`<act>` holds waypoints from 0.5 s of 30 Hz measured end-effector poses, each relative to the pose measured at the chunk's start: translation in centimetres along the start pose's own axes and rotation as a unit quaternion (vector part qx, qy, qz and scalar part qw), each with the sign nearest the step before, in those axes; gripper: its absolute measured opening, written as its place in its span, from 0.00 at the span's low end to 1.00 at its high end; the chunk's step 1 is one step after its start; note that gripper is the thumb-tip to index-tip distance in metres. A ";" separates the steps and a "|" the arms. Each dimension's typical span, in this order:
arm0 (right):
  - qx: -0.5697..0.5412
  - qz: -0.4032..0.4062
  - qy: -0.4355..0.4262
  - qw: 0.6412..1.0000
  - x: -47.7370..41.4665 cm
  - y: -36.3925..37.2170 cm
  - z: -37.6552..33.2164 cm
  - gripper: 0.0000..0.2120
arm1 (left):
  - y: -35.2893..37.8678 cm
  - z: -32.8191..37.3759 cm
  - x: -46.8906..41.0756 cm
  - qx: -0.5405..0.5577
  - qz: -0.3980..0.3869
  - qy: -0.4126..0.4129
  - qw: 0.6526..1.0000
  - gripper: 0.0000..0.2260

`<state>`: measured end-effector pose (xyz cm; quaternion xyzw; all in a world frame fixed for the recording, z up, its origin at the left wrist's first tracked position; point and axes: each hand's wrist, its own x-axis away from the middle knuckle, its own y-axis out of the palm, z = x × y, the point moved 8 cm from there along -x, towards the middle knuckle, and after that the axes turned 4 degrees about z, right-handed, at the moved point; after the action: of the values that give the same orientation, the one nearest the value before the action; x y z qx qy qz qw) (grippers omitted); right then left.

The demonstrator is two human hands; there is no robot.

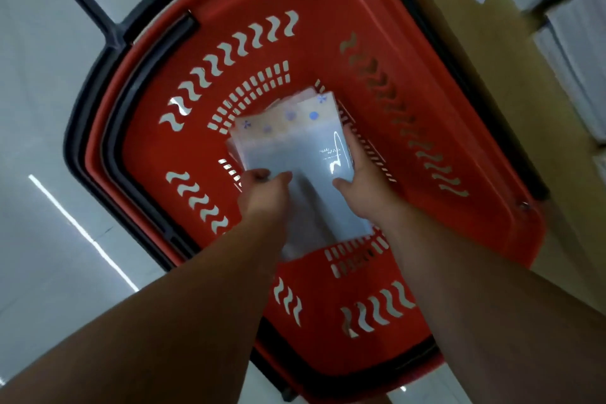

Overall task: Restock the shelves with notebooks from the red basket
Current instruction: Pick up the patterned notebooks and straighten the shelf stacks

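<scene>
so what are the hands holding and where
Both grip a stack of notebooks inside the basket: left hand at its near-left corner, right hand along its right edge.

red basket (426, 147) walls ring the notebooks (295, 154); open above.

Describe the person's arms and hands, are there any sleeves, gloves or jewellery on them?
Both arms are bare along all that shows, with no sleeve in view. The left hand and right hand wear no gloves. No watch, bracelet or ring can be seen, though the picture is somewhat blurred, so small items could be missed.
</scene>
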<state>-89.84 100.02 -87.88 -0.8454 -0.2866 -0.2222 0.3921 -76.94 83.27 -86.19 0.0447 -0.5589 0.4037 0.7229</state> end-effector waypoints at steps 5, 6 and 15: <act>0.086 0.010 -0.022 0.996 -2.6 0.2 1.3 0.50 | 1.6 -1.7 -1.0 0.028 0.053 0.029 0.998 0.14; 0.084 0.001 -0.021 0.996 -3.0 0.2 1.3 0.49 | 1.8 -1.7 -1.1 0.018 0.060 0.047 0.997 0.15; 0.032 -0.014 0.001 0.999 -3.0 0.8 1.9 0.45 | 1.8 -2.3 -1.5 -0.027 0.029 0.102 0.994 0.16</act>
<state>-91.18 100.13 -91.21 -0.8282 -0.3049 -0.2196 0.4158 -76.35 84.91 -89.02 -0.0330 -0.4942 0.4117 0.7650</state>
